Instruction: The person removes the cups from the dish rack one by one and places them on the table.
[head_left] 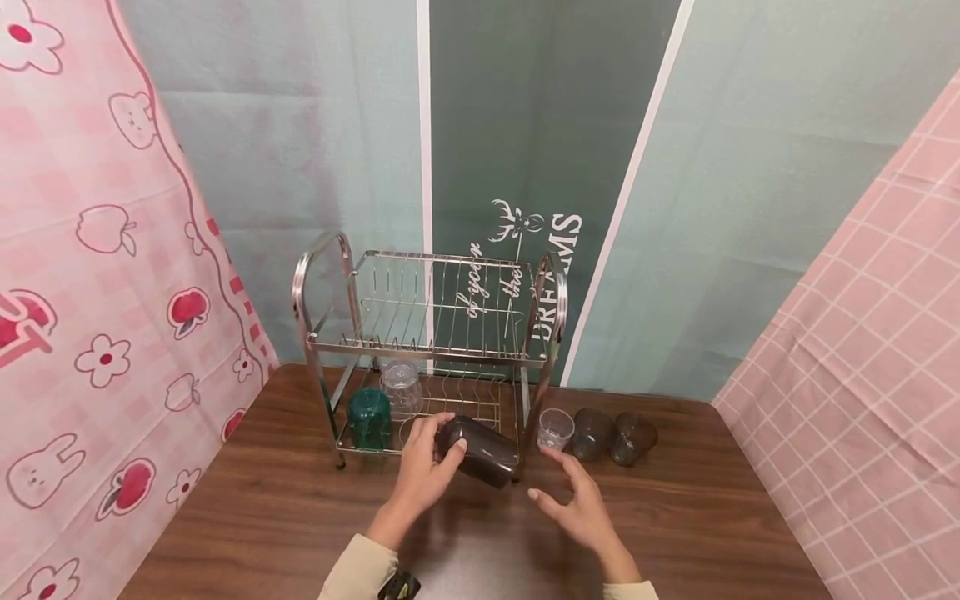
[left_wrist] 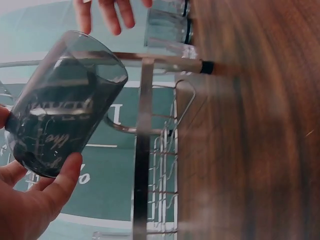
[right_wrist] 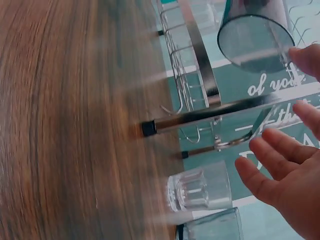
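My left hand (head_left: 427, 467) grips a dark grey see-through glass (head_left: 483, 452) by its base end, in front of the rack's lower tier. The glass lies tilted on its side in the air, its mouth toward my right hand. In the left wrist view thumb and fingers wrap the bottom of the grey glass (left_wrist: 65, 105). My right hand (head_left: 581, 504) holds nothing, its fingers spread, a little right of the glass mouth and close in front of a small clear glass (head_left: 556, 429). In the right wrist view its fingertips (right_wrist: 246, 169) stand apart from the held glass (right_wrist: 257, 42).
A two-tier metal dish rack (head_left: 427, 354) stands on the brown wooden table (head_left: 247, 500). A teal glass (head_left: 369, 418) and a clear glass (head_left: 402, 387) sit upside down on its lower left. Two dark glasses (head_left: 592, 433) stand right of the small clear one. Curtains (head_left: 825, 333) enclose the table.
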